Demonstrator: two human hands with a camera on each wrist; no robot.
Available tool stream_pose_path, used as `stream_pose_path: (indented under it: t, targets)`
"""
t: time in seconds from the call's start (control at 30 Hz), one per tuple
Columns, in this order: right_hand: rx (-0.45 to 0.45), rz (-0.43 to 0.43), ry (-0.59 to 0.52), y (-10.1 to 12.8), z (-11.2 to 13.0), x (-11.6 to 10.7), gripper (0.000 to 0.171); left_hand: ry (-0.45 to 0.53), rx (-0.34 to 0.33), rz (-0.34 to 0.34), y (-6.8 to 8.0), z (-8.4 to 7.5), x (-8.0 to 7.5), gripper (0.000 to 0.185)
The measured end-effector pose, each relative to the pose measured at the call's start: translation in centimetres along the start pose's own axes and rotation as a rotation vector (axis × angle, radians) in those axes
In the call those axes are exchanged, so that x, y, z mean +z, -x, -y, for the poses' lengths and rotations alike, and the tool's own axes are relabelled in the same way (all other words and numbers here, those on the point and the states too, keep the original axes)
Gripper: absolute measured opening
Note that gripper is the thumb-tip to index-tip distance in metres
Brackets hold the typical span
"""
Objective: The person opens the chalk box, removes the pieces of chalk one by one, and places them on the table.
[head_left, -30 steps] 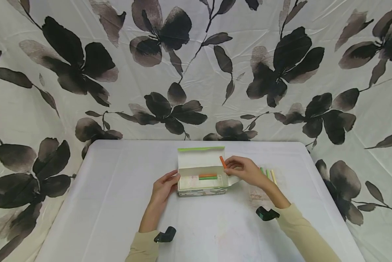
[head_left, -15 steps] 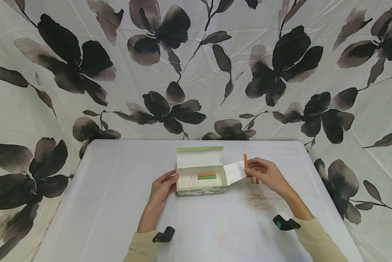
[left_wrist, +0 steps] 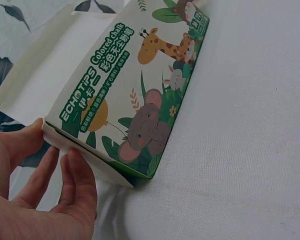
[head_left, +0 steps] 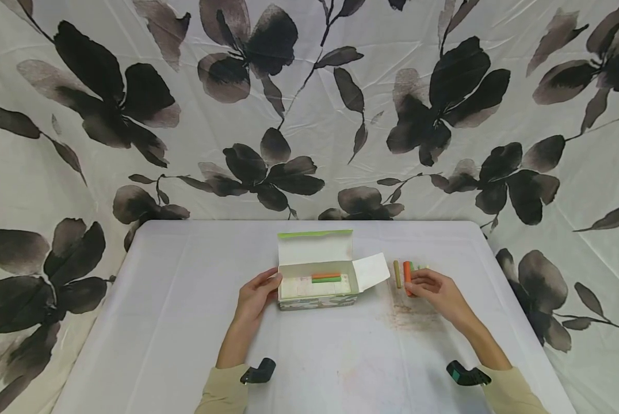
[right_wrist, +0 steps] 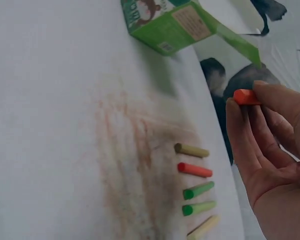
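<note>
orange chalk (right_wrist: 246,96) pinched in right hand (head_left: 436,290) fingers, right of frame centre, above a row of chalk sticks (right_wrist: 195,191) on the desk (head_left: 159,322) | left hand (head_left: 255,296) fingers straight against the open chalk box (head_left: 317,282) end, centre frame

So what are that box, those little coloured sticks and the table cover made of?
The box looks like thin printed cardboard: folded flaps, a cartoon print and the words "Colored chalk". The sticks seem to be chalk, matte and blunt-ended, with dusty smears beside them; the right hand pinches an orange one. The table cover looks like white cloth, slightly wrinkled.
</note>
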State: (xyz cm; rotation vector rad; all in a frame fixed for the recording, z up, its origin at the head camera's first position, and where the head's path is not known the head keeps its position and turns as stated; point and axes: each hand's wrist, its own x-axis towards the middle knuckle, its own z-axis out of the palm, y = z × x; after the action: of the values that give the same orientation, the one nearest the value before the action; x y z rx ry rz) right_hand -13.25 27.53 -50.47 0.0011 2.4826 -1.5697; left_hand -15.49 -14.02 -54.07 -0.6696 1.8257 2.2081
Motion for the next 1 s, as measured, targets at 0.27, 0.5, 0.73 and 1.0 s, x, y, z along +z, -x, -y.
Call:
stream_pose_path:
  t: [0.27, 0.5, 0.73, 1.0]
  targets:
    - [0.058, -0.002, -0.019, 1.2, -2.5, 0.5, 0.043, 0.005, 0.015, -0.007, -0.3, 0.3, 0.0, 0.043]
    - [0.109, 0.042, 0.03, 1.9, -3.5, 1.3, 0.042, 0.009, 0.022, -0.011, -0.2, 0.4, 0.0, 0.043]
    - [0.142, 0.045, 0.043, 1.9, -3.5, 2.2, 0.037, 0.016, 0.021, -0.008, -0.2, 0.3, 0.0, 0.044]
    - [0.094, -0.015, 0.199, 1.6, -3.2, 3.2, 0.026, 0.018, 0.018, -0.008, -0.2, 0.5, -0.1, 0.043]
